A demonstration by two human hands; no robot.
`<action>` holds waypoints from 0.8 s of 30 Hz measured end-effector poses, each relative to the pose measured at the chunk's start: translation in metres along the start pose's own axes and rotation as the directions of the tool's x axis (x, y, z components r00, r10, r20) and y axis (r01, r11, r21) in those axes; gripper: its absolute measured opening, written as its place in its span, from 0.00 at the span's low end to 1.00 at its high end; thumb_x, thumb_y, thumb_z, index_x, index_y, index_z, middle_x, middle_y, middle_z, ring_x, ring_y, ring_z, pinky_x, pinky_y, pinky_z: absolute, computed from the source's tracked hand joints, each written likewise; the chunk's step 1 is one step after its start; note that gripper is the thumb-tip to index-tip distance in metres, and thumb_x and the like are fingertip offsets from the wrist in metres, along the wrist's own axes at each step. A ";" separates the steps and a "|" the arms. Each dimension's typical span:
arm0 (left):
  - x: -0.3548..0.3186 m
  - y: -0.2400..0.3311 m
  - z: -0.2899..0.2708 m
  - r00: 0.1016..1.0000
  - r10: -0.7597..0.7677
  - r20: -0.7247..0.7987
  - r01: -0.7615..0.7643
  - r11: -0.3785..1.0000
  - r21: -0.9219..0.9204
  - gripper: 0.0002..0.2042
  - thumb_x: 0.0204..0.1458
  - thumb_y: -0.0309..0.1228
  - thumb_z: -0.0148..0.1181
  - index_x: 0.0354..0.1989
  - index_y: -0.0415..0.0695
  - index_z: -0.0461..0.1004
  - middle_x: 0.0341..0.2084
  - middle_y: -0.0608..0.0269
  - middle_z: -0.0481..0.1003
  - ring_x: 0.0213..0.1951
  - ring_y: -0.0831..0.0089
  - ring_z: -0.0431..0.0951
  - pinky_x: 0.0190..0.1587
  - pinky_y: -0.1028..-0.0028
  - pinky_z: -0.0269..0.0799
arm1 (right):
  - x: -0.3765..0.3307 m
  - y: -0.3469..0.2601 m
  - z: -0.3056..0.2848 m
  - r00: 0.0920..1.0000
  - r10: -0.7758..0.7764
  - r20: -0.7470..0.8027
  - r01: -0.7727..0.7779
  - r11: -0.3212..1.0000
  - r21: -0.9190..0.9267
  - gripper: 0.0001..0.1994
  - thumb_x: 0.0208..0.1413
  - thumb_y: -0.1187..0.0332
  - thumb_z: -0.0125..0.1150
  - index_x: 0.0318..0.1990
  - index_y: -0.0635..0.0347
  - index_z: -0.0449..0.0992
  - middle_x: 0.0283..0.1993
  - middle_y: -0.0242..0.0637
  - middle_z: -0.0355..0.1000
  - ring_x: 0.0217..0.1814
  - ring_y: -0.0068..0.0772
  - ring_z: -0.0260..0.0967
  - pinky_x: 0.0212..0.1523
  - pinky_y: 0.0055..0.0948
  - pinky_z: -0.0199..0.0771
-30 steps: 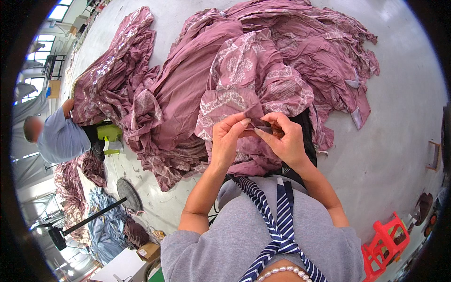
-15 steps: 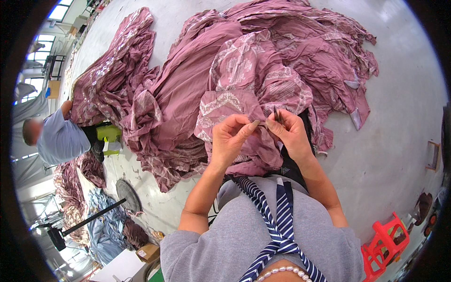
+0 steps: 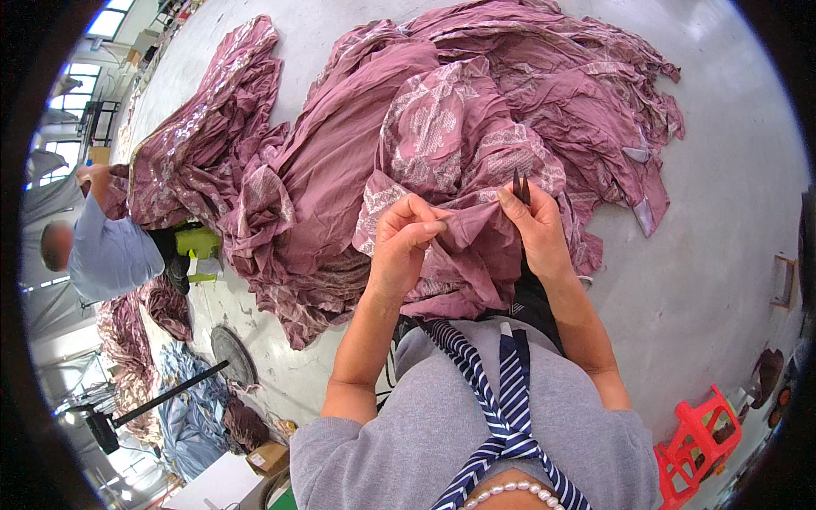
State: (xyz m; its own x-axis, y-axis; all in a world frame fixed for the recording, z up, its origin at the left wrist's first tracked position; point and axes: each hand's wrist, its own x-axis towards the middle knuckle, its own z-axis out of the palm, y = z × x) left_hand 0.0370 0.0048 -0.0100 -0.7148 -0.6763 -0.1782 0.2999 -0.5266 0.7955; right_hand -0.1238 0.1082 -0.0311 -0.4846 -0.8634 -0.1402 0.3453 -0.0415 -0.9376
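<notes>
The cloth (image 3: 421, 161) heaps across the floor (image 3: 663, 289). From where I stand, stretching a fold (image 3: 473, 223) seems the step: left hand (image 3: 403, 242) and right hand (image 3: 540, 231) pinch it, the right also gripping snips (image 3: 520, 189); next calls for keeping blades clear.

Windows (image 3: 108, 21) at left glare white, the bright floor (image 3: 680, 280) shines softly, and fisheye edges curve into black.
</notes>
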 end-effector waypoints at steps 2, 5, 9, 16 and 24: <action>0.000 -0.003 -0.004 1.000 0.010 -0.028 -0.010 0.999 0.030 0.04 0.45 0.19 0.58 0.26 0.41 0.70 0.32 0.60 0.77 0.30 0.82 0.71 0.38 0.81 0.64 | 0.003 0.004 -0.003 1.000 -0.009 -0.005 0.009 1.000 -0.009 0.10 0.61 0.63 0.55 0.31 0.58 0.70 0.24 0.15 0.53 0.25 0.06 0.46 0.23 0.13 0.45; -0.001 -0.004 -0.003 0.997 0.048 -0.063 -0.041 0.993 0.109 0.06 0.46 0.18 0.61 0.27 0.41 0.70 0.32 0.61 0.77 0.30 0.82 0.72 0.37 0.82 0.66 | 0.005 0.006 -0.011 1.000 -0.018 -0.001 0.018 0.984 -0.177 0.11 0.59 0.61 0.58 0.34 0.60 0.70 0.23 0.19 0.58 0.24 0.09 0.52 0.22 0.15 0.51; -0.002 -0.002 0.003 0.990 0.102 -0.098 -0.076 0.969 0.234 0.06 0.47 0.18 0.61 0.27 0.41 0.70 0.31 0.62 0.77 0.31 0.84 0.73 0.36 0.83 0.67 | 0.001 -0.009 -0.006 0.915 -0.404 -0.016 0.311 0.730 -0.608 0.12 0.56 0.62 0.60 0.37 0.62 0.70 0.23 0.30 0.66 0.23 0.23 0.64 0.24 0.21 0.64; 0.001 -0.003 0.009 0.988 0.103 -0.112 -0.072 0.966 0.250 0.05 0.47 0.18 0.61 0.27 0.41 0.71 0.30 0.63 0.77 0.29 0.85 0.73 0.34 0.84 0.66 | -0.017 -0.033 -0.004 0.916 -0.377 0.136 0.364 0.641 -0.676 0.12 0.49 0.67 0.66 0.37 0.60 0.71 0.25 0.37 0.69 0.23 0.32 0.70 0.25 0.27 0.69; 0.000 -0.001 0.019 0.987 0.072 -0.142 -0.021 0.945 0.327 0.06 0.46 0.18 0.61 0.26 0.41 0.70 0.30 0.61 0.78 0.29 0.84 0.73 0.34 0.83 0.66 | -0.015 -0.032 0.000 0.882 -0.419 0.217 0.422 0.496 -0.759 0.12 0.47 0.64 0.67 0.34 0.59 0.72 0.25 0.38 0.71 0.24 0.37 0.70 0.24 0.31 0.69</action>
State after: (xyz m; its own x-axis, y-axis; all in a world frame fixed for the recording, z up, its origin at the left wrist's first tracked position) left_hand 0.0248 0.0157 0.0001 -0.5942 -0.7787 -0.2015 0.0923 -0.3148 0.9446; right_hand -0.1280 0.1223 0.0011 -0.3979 -0.8526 0.3386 -0.6436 -0.0036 -0.7653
